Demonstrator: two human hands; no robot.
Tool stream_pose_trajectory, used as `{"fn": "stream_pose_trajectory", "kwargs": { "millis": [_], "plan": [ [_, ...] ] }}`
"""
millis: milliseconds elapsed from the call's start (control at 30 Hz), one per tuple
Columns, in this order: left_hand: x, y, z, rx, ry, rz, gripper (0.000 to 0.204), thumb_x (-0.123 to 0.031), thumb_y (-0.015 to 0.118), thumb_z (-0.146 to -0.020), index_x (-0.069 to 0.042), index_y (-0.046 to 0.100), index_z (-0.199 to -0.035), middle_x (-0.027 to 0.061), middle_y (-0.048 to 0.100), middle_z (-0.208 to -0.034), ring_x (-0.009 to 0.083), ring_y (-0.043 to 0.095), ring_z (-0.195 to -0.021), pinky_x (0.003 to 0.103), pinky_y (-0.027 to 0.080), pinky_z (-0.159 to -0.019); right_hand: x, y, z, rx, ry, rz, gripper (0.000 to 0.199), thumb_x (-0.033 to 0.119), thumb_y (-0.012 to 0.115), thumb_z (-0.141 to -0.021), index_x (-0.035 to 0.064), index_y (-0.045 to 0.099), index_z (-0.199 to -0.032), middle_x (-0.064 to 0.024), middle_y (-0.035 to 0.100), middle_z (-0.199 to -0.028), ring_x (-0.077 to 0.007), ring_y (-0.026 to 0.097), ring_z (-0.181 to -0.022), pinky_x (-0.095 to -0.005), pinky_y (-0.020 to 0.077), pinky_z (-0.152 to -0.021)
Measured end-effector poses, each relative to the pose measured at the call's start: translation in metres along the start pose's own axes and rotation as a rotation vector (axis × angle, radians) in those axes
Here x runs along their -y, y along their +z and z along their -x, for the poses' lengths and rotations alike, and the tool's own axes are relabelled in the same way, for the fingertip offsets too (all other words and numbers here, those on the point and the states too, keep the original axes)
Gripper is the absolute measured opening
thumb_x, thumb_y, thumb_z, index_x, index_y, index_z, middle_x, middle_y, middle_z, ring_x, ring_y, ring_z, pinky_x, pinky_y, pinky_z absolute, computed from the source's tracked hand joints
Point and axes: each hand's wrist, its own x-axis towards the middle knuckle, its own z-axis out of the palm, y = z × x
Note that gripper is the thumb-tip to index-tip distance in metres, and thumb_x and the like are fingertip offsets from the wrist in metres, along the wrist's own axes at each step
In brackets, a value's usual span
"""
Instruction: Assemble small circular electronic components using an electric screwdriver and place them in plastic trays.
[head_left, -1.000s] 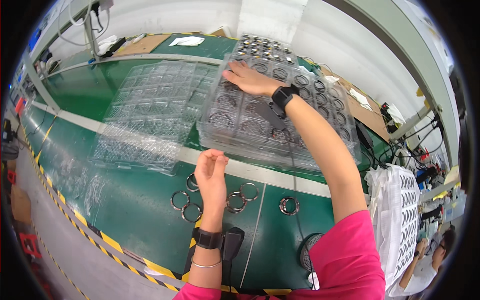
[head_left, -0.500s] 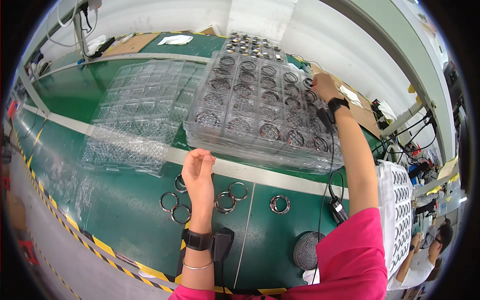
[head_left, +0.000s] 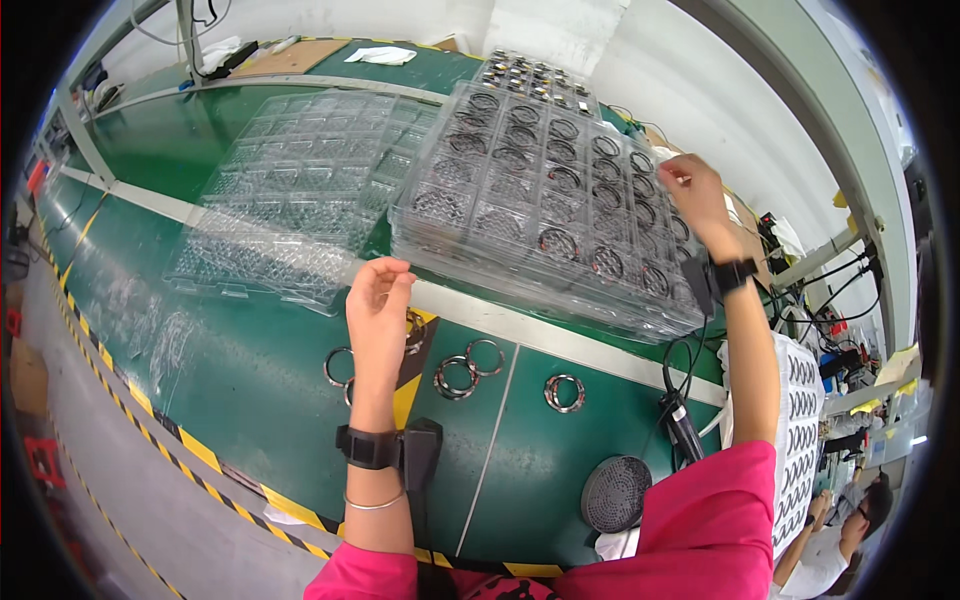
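Observation:
A stack of clear plastic trays [head_left: 540,190] holding metal rings in its pockets lies on the green workbench [head_left: 230,380]. My right hand [head_left: 690,190] rests at the stack's right edge, fingers curled on the top tray's rim. My left hand [head_left: 378,305] hovers open near the stack's front left corner, above several loose metal rings [head_left: 466,366] on the bench. One ring [head_left: 564,392] lies apart to the right. Both wrists wear black bands.
A second stack of empty clear trays [head_left: 300,190] lies to the left. A round black mesh disc [head_left: 616,493] and a cabled tool [head_left: 684,430] sit near the front edge. White trays [head_left: 800,420] stand at right, where another person [head_left: 840,530] works.
My right hand slid from the top left of the ring tray stack across to its right edge. My left hand rose slightly toward the stack's front corner.

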Motion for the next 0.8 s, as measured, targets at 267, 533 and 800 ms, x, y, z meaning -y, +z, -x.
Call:
{"fn": "stream_pose_trajectory", "kwargs": {
  "millis": [267,533,800],
  "plan": [
    [0.007,0.029,0.029,0.498,0.345,-0.819,0.031,-0.005,0.071,-0.070,-0.005,0.065,-0.100,0.0133,0.064,-0.094,0.0305,0.057,-0.093,0.039,0.047,-0.082,0.149,0.004,0.172,0.701,-0.204,-0.329,0.026,0.005,0.065,-0.077,-0.0011,0.060,-0.103,-0.0172,0.061,-0.095,-0.0338,0.059,-0.088,-0.0394,0.0481,-0.078],
    [-0.012,0.001,0.028,0.431,0.377,-0.808,0.026,-0.003,0.072,-0.068,-0.004,0.064,-0.092,0.0125,0.063,-0.090,0.0319,0.058,-0.092,0.040,0.046,-0.081,0.144,0.035,0.207,0.754,-0.022,-0.134,0.028,-0.009,0.051,-0.069,-0.0034,0.049,-0.096,-0.0237,0.050,-0.097,-0.0420,0.052,-0.091,-0.0446,0.0446,-0.082],
    [0.008,-0.063,0.026,0.152,0.332,-0.902,0.043,-0.011,0.070,-0.073,-0.011,0.059,-0.115,0.0080,0.060,-0.111,0.0290,0.049,-0.114,0.042,0.032,-0.098,0.198,0.080,0.156,0.687,-0.242,-0.506,0.019,-0.007,0.052,-0.071,0.0039,0.051,-0.087,-0.0136,0.045,-0.107,-0.0351,0.044,-0.103,-0.0390,0.0390,-0.086]
  ]
}}
